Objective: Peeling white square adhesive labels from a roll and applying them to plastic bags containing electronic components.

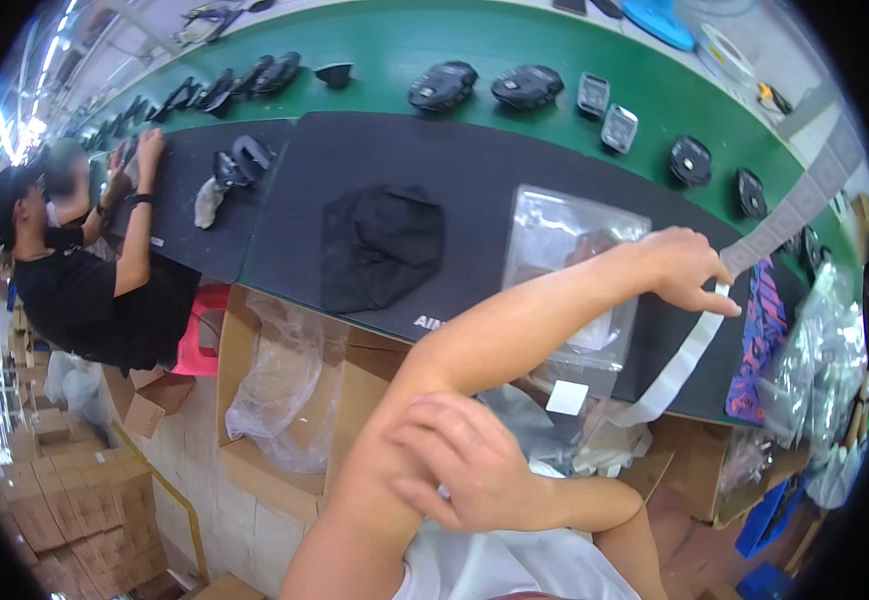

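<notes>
My left arm stretches across to the right. My left hand (689,268) pinches a long strip of labels (769,232) between thumb and fingers; its pale tail hangs down toward the table's front edge. Bent and slightly apart, the fingers of my right hand (474,465) rest on my left arm near the elbow, holding no object. Under my left forearm lies a clear plastic bag (544,225), its contents partly hidden. A white square label (566,397) shows near the bag's lower end. Left of it, a crumpled black cloth pouch (384,245) lies on the dark mat (314,160).
Black moulded parts (442,85) line the green table (374,75). At right are a purple patterned cloth (757,340) and clear bags (819,350). An open carton (274,490) with plastic film stands below the front edge. A co-worker (104,290) handles something at left.
</notes>
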